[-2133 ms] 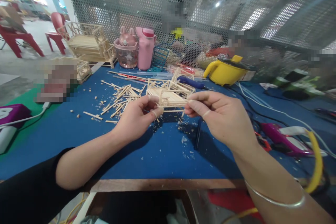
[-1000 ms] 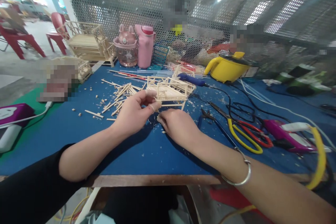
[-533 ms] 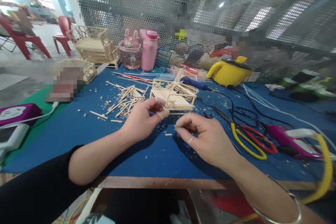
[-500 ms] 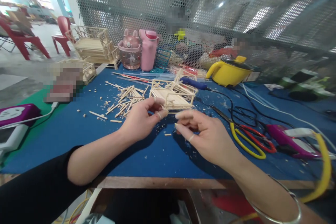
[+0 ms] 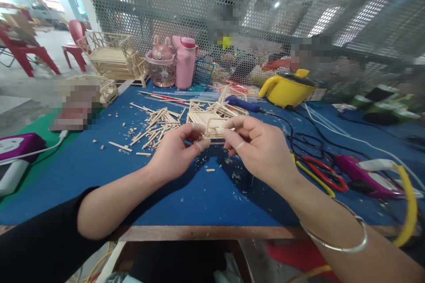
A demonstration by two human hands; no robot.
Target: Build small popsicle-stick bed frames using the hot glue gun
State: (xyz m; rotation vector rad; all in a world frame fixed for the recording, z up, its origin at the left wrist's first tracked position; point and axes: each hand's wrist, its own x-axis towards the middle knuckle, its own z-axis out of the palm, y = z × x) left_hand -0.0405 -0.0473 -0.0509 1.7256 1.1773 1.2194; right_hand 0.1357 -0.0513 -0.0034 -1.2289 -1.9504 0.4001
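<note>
A small model of pale wooden sticks (image 5: 207, 118) stands on the blue table mat, with a slatted floor and rails. My left hand (image 5: 177, 148) has thumb and forefinger closed together at the model's near left corner. My right hand (image 5: 260, 148) is curled, its thumb and fingertips together before the model's near rail. Anything pinched in either hand is too small to tell from the pale rail behind. Finger covers wrap some fingertips. Left of the model lies a pile of loose wooden sticks (image 5: 161, 126). A blue-handled tool (image 5: 244, 104) with a black cord rests behind it.
Scissors with red and yellow handles (image 5: 327, 174) lie right of my right hand. A yellow pot (image 5: 288, 92), a pink bottle (image 5: 185, 64) and a clear pink-lidded jar (image 5: 161, 68) stand behind. A larger stick model (image 5: 113, 57) is at back left.
My right hand has moved forward and up, bringing its fingertips closer to my left ones and over the model's near side. My left hand has barely moved. The view has shifted slightly.
</note>
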